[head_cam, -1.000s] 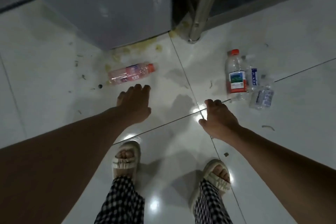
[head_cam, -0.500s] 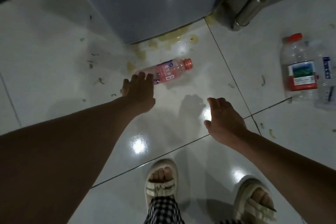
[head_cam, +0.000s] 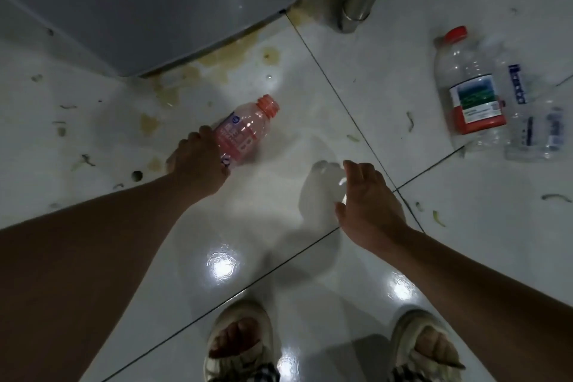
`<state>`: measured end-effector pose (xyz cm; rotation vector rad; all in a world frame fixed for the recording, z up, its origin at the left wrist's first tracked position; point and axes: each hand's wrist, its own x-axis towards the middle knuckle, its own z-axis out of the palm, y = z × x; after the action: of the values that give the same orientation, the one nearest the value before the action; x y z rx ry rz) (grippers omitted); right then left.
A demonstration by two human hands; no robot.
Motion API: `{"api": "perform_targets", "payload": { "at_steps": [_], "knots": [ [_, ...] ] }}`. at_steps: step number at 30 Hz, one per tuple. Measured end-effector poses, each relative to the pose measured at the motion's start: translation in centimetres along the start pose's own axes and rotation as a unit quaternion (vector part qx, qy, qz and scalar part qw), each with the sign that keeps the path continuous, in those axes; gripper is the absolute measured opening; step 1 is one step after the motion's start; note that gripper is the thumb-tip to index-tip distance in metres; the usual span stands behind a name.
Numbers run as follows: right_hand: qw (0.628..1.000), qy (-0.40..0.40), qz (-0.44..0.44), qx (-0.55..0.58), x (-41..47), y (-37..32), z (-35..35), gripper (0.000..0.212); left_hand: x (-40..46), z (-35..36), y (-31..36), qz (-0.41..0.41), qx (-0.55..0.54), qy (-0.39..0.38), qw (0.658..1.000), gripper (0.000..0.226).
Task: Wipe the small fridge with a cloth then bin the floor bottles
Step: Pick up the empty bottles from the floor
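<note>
- I log the pink bottle (head_cam: 245,130): translucent pink body, orange-red cap.
- Clear bottle (head_cam: 471,90): red cap, label banded green, white and red.
- Fridge (head_cam: 148,0): plain grey.
- Floor tiles (head_cam: 356,71): glossy white, dark grout lines, yellowish stains near the fridge.
- Sandals (head_cam: 240,341): cream.
- Trouser hems (head_cam: 248,374): black-and-white check.

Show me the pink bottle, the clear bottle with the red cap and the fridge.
pink plastic bottle (head_cam: 245,130), head view, on its label.
clear plastic bottle with red cap (head_cam: 465,71), head view, on its shoulder.
small grey fridge (head_cam: 148,0), head view, on its side panel.
</note>
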<state>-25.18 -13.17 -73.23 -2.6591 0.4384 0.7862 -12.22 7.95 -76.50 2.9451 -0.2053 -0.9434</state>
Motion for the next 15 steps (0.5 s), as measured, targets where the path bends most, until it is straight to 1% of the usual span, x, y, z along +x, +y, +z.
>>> {"api": "perform_targets", "payload": {
  "at_steps": [2, 6, 12, 15],
  "knots": [
    [1.000, 0.008, 0.018, 0.015, -0.8, 1.4, -0.9, 0.062, -1.5, 0.2, 2.0, 0.014, 0.001, -0.010, 1.000, 0.069],
    [0.997, 0.027, 0.065, 0.037, -2.9, 5.3, -3.9, 0.063, -3.9, -0.8, 8.3, 0.050, 0.005, -0.022, 0.998, 0.063],
    [0.984, 0.053, 0.148, 0.083, -5.9, 12.7, -8.5, 0.063, -6.8, -3.5, 19.1, 0.098, -0.037, -0.052, 0.993, 0.071],
    [0.975, 0.055, 0.187, 0.110, -6.8, 16.1, -10.2, 0.060, -8.3, -4.7, 23.5, 0.104, -0.053, -0.065, 0.991, 0.072]
  ]
}}
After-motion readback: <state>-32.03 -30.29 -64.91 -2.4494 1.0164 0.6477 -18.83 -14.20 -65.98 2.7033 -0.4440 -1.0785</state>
